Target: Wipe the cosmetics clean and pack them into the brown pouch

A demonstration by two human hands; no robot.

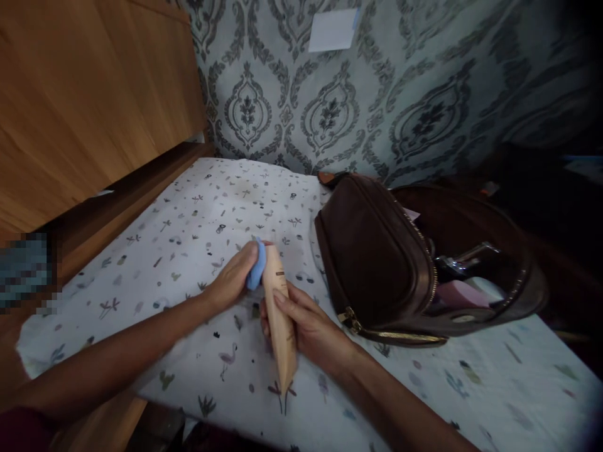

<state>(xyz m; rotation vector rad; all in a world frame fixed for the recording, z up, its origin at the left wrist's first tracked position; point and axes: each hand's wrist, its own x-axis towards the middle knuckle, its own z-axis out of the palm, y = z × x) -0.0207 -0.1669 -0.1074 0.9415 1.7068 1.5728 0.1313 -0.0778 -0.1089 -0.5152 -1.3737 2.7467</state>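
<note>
Wooden board: a big brown wooden board [85,94] stands at the far left, next to the bed.
Left hand: the left hand [233,279] has its fingers curled tight around a small blue cap [257,263] at the top end of the tube.
Tube: a long tan tube [279,314] is held up just over the sheet, cap end pointing away and flat end pointing back at the person.
Right hand: the right hand [306,323] holds the tube's middle, fingers wrapped around it from the side.
Bag: a brown bag [377,263] lies just right of the hands with its zip open. Pink things and something shiny show inside.
What could go wrong: if the right hand squeezes hard while the cap is loose, stuff could squirt out onto the sheet. The little cap could slip from the fingers and roll away, maybe off the bed's edge.
Surface: a white sheet [188,226] with tiny plants and pink birds on it.
Room: the room is dim. The wall [377,94] has grey swirly shapes and a white paper [332,29] stuck up high.
</note>
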